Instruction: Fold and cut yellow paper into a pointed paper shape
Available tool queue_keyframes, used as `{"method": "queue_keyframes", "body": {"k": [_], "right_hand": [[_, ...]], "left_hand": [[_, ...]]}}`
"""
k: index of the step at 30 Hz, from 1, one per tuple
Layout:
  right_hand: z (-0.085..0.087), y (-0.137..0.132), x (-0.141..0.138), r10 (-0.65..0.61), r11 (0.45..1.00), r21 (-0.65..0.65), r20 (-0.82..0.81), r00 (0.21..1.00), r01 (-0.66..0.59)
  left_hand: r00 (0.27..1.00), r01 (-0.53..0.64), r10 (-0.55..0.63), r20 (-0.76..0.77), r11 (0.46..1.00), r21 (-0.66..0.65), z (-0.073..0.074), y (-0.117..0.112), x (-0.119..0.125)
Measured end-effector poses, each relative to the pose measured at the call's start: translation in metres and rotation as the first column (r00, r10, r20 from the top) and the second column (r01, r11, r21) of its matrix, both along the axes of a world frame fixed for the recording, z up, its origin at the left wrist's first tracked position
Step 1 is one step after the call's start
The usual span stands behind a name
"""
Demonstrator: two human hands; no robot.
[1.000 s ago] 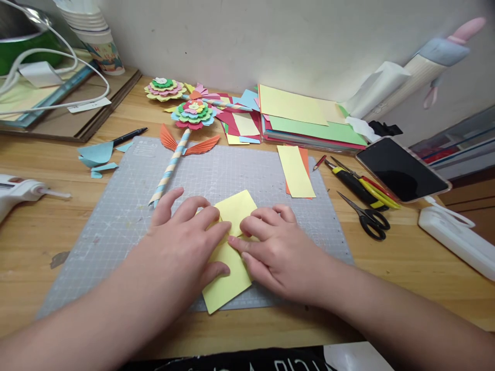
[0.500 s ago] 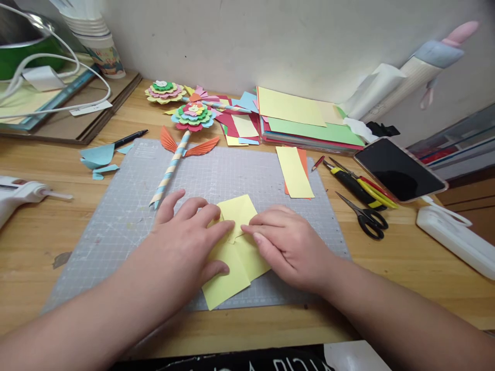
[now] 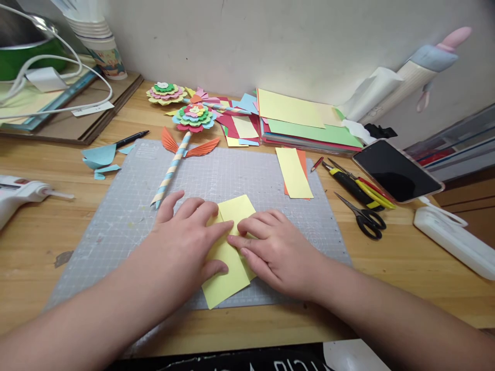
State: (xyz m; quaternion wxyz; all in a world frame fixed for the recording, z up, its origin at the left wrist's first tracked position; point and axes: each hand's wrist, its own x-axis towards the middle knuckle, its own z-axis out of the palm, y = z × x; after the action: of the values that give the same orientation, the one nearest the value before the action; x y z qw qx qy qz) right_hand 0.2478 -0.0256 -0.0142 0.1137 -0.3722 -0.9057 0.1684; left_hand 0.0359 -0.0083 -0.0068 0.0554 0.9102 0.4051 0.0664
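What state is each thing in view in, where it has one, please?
Central yellow paper: folded
Left hand: fingers spread on the paper
Right hand: fingertips on the paper
Scissors: blades together
Phone: screen dark
Orange paper wings: pleated
Striped paper stem: rolled
Paper cups: stacked

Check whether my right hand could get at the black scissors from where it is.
Probably yes: your right hand is on the yellow paper, and the black scissors lie to its right on the table, uncovered, with no object seen standing between them.
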Motion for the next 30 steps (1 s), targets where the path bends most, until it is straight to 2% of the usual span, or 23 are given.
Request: {"method": "queue_keyframes", "body": {"k": [3, 7, 10, 14, 17, 20, 26, 30], "right_hand": [[0.0, 0.0, -0.001, -0.002, 1.0, 0.003, 0.002, 1.0, 0.002], [-0.002, -0.005, -0.002, 0.04, 0.996, 0.072, 0.071, 0.997, -0.045], [-0.003, -0.009, -0.002, 0.049, 0.991, 0.123, 0.09, 0.995, -0.06], [-0.003, -0.01, -0.002, 0.039, 0.993, 0.111, 0.084, 0.996, -0.049], [-0.002, -0.01, -0.003, 0.046, 0.995, 0.081, 0.093, 0.995, -0.054], [0.0, -0.01, -0.003, 0.052, 0.996, 0.068, 0.079, 0.996, -0.057], [0.0, -0.011, -0.003, 0.048, 0.995, 0.085, 0.047, 0.998, -0.052], [-0.001, -0.011, -0.004, 0.043, 0.995, 0.087, 0.044, 0.998, -0.046]], "left_hand": [[1.0, -0.002, 0.002, -0.012, 1.0, 0.003, 0.0, 0.001, -0.001], [0.999, -0.029, 0.031, -0.043, 0.998, 0.047, -0.003, 0.0, -0.004], [0.997, -0.015, 0.024, -0.079, 0.994, 0.109, -0.006, -0.003, -0.006], [0.994, 0.023, -0.004, -0.107, 0.985, 0.171, -0.007, -0.007, -0.007], [0.992, 0.036, -0.02, -0.125, 0.991, 0.129, -0.003, -0.007, -0.007], [0.989, -0.013, 0.027, -0.143, 0.995, 0.094, 0.001, -0.002, -0.006], [0.981, -0.093, 0.11, -0.161, 0.99, 0.108, 0.002, 0.011, -0.008], [0.977, -0.106, 0.126, -0.171, 0.987, 0.123, 0.0, 0.019, -0.013]]}}
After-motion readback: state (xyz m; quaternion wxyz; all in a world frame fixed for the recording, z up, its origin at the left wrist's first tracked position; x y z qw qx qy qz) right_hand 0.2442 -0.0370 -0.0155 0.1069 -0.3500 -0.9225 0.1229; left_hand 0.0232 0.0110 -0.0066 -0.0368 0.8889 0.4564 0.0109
